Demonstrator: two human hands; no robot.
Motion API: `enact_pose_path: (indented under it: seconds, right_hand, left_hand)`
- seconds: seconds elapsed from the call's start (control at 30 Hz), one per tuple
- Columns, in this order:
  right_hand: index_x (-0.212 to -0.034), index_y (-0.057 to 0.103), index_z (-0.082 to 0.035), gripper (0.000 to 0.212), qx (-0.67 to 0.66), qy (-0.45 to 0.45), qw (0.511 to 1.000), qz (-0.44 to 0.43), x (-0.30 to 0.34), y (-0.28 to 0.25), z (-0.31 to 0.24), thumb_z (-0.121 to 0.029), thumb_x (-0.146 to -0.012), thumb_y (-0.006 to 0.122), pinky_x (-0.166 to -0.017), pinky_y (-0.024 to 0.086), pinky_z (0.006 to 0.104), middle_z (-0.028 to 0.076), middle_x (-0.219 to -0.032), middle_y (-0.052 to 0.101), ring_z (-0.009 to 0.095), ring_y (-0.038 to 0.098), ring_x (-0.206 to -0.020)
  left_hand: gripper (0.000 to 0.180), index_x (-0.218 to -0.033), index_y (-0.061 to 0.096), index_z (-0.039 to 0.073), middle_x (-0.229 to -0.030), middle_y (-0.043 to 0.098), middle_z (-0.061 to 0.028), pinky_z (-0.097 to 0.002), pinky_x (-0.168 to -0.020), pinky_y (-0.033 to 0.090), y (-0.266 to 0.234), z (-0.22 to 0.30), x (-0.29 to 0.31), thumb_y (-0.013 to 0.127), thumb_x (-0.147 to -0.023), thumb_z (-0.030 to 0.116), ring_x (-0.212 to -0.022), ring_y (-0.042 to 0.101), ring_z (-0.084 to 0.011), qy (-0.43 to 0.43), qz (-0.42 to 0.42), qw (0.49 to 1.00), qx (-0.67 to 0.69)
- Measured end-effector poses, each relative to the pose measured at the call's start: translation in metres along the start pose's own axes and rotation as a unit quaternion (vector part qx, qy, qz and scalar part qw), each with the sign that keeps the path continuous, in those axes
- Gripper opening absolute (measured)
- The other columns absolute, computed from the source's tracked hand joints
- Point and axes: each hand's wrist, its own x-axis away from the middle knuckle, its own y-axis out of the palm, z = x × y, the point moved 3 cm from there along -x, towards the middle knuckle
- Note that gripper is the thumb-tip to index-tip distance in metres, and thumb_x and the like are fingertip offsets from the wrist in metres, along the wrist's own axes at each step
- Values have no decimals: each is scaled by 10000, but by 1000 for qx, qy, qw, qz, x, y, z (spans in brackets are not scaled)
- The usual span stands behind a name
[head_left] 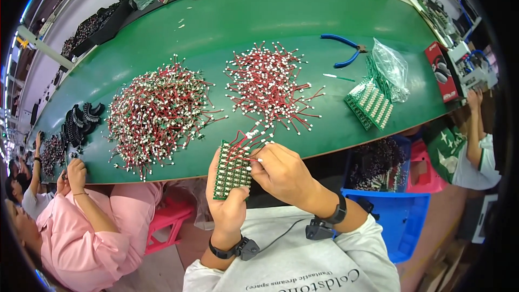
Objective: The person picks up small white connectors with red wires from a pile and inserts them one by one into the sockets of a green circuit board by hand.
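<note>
My left hand (229, 212) grips a green circuit board panel (231, 174) by its sides, thumb across the lower corner. Rows of small white components cover the panel, and several red wires stick out from its upper part. At the panel's right edge, my right hand (286, 172) has its fingers pinched on a red wire lead (256, 160) with a white connector; the fingertips partly hide it. Just beyond both hands lies a loose pile of red wire leads (266, 84) with white ends. A larger heap of small green boards with red wires (157, 113) sits to the left.
Blue-handled cutters (346, 64), stacked green panels (373, 104) and a clear plastic bag (391, 65) lie at the right of the green table (259, 11). A red box (442, 72) stands at its right end. Blue bins (392, 219) sit below. Co-workers sit on either side.
</note>
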Motion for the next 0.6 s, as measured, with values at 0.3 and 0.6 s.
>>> enact_pose_path:
  seconds: [0.3,0.6]
  right_hand:
    - [-895,579,3,177,29,-4,998,-51,-5,0,0,-33,-757,683,-633,517,398,122,-796,589,305,604,-730]
    - [-885,567,13,160,58,-5,998,-33,9,1,3,18,-736,624,-691,531,387,131,-795,572,314,605,-750]
  left_hand:
    - [729,-1455,369,-63,-1363,511,-120,-281,-1022,412,1,-4,-3,439,-731,-113,-1179,544,-175,66,-44,972,-220]
    - [771,-1433,373,-88,-1261,581,-152,-319,-981,472,-1,-8,-5,427,-664,-124,-1086,611,-215,14,-13,996,-91]
